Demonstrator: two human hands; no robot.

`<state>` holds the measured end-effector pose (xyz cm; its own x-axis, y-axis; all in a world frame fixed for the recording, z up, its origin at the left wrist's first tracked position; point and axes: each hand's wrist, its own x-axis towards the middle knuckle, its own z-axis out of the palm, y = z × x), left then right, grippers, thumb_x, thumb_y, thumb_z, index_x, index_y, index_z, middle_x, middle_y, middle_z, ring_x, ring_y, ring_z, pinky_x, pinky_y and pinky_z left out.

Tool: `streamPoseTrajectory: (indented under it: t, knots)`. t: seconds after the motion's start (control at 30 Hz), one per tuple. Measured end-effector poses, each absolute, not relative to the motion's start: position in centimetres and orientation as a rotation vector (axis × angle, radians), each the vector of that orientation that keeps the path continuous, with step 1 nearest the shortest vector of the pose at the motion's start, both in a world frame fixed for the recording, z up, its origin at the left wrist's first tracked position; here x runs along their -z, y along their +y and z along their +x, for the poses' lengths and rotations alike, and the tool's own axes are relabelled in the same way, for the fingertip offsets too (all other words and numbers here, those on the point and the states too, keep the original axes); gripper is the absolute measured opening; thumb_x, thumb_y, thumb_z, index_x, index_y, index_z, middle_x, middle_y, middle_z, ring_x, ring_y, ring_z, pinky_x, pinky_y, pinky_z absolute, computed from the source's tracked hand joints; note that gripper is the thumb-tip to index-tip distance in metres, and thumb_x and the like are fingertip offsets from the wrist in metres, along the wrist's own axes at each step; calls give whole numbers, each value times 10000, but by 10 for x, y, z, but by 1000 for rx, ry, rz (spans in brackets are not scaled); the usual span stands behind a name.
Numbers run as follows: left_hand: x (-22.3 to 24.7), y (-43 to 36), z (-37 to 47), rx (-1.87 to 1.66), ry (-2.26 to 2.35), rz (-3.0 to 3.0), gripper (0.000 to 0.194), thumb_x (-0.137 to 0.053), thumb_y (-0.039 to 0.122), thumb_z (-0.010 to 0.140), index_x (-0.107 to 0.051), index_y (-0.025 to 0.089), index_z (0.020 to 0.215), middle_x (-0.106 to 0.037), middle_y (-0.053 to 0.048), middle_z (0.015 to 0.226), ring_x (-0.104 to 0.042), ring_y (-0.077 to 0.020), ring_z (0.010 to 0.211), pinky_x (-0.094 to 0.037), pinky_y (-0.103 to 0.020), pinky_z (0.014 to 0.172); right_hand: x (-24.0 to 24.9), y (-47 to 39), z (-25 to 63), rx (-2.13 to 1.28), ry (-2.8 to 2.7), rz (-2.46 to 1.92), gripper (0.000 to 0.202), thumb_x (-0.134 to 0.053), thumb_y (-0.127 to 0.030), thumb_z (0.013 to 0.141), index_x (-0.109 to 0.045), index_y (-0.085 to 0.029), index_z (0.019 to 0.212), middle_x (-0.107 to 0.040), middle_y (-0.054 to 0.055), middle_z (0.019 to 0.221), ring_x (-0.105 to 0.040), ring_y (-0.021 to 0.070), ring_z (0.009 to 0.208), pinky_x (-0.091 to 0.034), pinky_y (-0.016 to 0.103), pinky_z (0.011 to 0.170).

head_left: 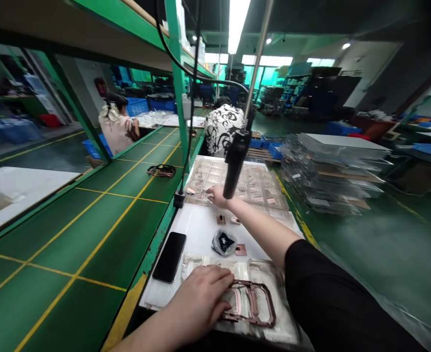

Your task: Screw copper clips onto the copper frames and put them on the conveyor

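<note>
My left hand (199,296) lies flat, fingers spread, on a copper-coloured metal frame (254,305) that rests on a clear plastic bag near the front edge of the white work surface (200,230). My right hand (218,195) reaches far forward to a clear tray of small copper parts (252,183) and touches parts at its near left edge; whether it grips one I cannot tell. A few loose copper parts (240,249) and a small bag of dark parts (224,242) lie between the two hands.
A black phone (170,256) lies left of the frame. A black tool (236,161) hangs on a pole above the tray. The green conveyor belt (76,230) runs along the left. Two persons sit further down the line. Stacked clear trays (328,171) stand on the right.
</note>
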<state>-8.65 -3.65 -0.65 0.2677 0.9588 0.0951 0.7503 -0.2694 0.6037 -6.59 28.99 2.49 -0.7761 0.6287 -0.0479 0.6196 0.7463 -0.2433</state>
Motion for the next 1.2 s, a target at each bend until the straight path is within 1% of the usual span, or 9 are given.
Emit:
streamPoseTrajectory:
  t: [0.27,0.43,0.57,0.67,0.73,0.8,0.9,1.03,1.2]
  knots:
    - [34,-80,-120,-1022,1554,2200,564,-785,388,987,-668,288,1530,-813,-154,1369,-785,-361,1219,-665,-521,1068,1,290,-166,-596,-2843,-947,369,-754,-416,1096,-709,-179,1375,-702,121,1410,-723,284,1226,-651,499,1054]
    - [33,-93,-126,-1095,1655,2089,516,-805,313,932,-730,307,1443,-830,-135,1325,-804,-344,1178,-686,-479,1046,-4,290,-162,-800,-2659,-1055,368,-760,-416,1092,-711,-180,1370,-701,122,1410,-721,286,1229,-650,494,1053]
    - [19,-90,-120,-1209,1705,1971,373,-703,269,986,-769,294,1352,-845,-123,1253,-815,-302,1141,-692,-435,1027,-14,286,-116,-989,-2381,-1157,382,-748,-439,1098,-704,-166,1362,-719,108,1345,-738,272,1163,-664,480,1004]
    - [8,-79,-113,-1300,1795,1732,236,-675,364,1039,-814,302,1220,-845,-113,1178,-817,-298,1090,-697,-439,991,-21,264,-57,-1147,-2193,-1179,367,-705,-463,1121,-693,-158,1325,-735,93,1236,-748,220,1013,-672,395,877]
    - [0,-67,-106,-1334,1804,1582,257,-641,433,1071,-815,301,1207,-830,-110,1147,-807,-292,1025,-697,-441,930,-25,233,-9,-1260,-2113,-1130,366,-631,-497,1148,-667,-154,1270,-749,85,1147,-741,186,883,-628,314,736]
    - [-9,-54,-96,-1363,1769,1488,351,-623,470,1082,-765,283,1342,-802,-120,1178,-787,-276,977,-686,-426,862,-30,187,41,-1362,-2076,-1059,409,-573,-568,1143,-637,-168,1194,-776,87,1067,-736,179,790,-558,279,635]
    - [-18,-38,-76,-1340,1683,1467,420,-680,494,1052,-716,253,1395,-763,-124,1210,-747,-258,947,-648,-397,812,-33,107,106,-1476,-2076,-951,440,-618,-638,1090,-659,-203,1147,-786,53,942,-741,199,764,-580,317,710]
    - [-22,-29,-51,-1195,1391,1642,246,-669,455,1060,-749,252,947,-741,-69,955,-696,-249,880,-560,-367,793,-23,25,159,-1390,-2068,-894,298,-583,-517,1145,-694,-241,1131,-770,40,918,-732,205,813,-536,311,740]
    - [-9,-35,-35,-1026,1137,1500,325,-735,544,1013,-770,226,958,-755,-70,964,-695,-239,918,-523,-351,852,1,-15,195,-1326,-1997,-965,223,-538,-444,1165,-648,-254,1129,-794,45,928,-752,208,824,-530,314,753]
